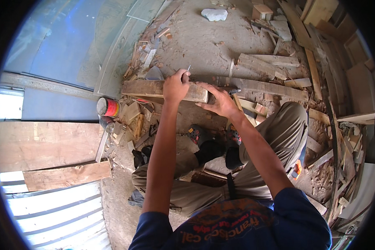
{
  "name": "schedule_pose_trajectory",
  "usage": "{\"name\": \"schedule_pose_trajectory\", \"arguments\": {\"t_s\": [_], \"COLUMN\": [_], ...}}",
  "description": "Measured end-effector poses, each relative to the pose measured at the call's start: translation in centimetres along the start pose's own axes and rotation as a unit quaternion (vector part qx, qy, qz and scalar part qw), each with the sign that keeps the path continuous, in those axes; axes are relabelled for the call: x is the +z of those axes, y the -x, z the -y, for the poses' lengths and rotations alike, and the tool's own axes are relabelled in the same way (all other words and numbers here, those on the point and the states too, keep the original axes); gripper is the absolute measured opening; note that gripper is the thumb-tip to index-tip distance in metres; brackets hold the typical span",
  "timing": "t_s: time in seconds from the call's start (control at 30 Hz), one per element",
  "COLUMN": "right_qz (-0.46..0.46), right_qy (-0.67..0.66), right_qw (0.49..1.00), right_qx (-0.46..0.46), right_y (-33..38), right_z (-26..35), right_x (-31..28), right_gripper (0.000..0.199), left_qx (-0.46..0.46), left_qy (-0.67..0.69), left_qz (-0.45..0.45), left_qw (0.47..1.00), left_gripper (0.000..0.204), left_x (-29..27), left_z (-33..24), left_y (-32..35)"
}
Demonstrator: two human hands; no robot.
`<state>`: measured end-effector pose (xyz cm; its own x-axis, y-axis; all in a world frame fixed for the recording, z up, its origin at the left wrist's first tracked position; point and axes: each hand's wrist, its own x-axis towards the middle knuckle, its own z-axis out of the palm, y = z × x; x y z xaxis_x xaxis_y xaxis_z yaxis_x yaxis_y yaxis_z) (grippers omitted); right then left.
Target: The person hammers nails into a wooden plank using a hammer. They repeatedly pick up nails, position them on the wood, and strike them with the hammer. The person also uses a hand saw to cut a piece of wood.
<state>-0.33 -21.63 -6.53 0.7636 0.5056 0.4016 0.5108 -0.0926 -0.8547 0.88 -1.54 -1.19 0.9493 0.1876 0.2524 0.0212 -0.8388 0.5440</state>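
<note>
Dark blue shirt (237,225) fills the bottom of the frame, below khaki-trousered legs (275,141). At upper centre, a wooden beam (143,88) lies crosswise; the left hand (177,86) rests against it, pinching a thin metal piece (189,68). The right hand (221,101) grasps the beam's right end, a hammer head (235,91) just beside it.

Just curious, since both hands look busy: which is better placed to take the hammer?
The right hand, probably: it sits at the right end of the wooden beam, close beside the hammer, while the left hand is farther off and pinches a thin shiny piece.
</note>
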Motion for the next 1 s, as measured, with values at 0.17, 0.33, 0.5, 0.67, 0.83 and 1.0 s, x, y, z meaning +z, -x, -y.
{"name": "schedule_pose_trajectory", "arguments": {"t_s": [0.17, 0.33, 0.5, 0.67, 0.83, 1.0], "right_qz": [0.034, 0.028, 0.037, 0.033, 0.026, 0.003], "right_qy": [-0.036, -0.043, -0.011, 0.013, -0.001, 0.032], "right_qw": [0.999, 0.999, 0.998, 0.999, 0.992, 0.995], "right_qx": [0.005, 0.004, 0.049, 0.034, 0.126, 0.098], "right_y": [-0.5, -0.3, -0.4, -0.2, 0.0, 0.1], "right_z": [0.7, 0.5, 1.3, 0.7, -0.2, -1.0], "right_x": [0.0, -0.7, -0.4, -0.3, 0.2, 0.9], "right_gripper": [0.072, 0.073, 0.077, 0.079, 0.082, 0.083], "left_qx": [0.043, -0.004, 0.033, 0.062, -0.034, -0.052], "left_qy": [0.262, 0.34, 0.229, 0.097, 0.092, 0.054], "left_qz": [-0.069, 0.023, -0.03, -0.082, -0.082, -0.079], "left_qw": [0.962, 0.94, 0.972, 0.99, 0.992, 0.994], "left_gripper": [0.019, 0.021, 0.019, 0.015, 0.021, 0.021], "left_x": [-0.4, -0.4, 0.5, 1.2, 1.4, 1.4], "left_z": [1.7, -0.2, -1.2, -1.8, -2.4, -2.5], "left_y": [-0.9, 0.2, 1.2, 1.8, 1.8, 1.4]}}
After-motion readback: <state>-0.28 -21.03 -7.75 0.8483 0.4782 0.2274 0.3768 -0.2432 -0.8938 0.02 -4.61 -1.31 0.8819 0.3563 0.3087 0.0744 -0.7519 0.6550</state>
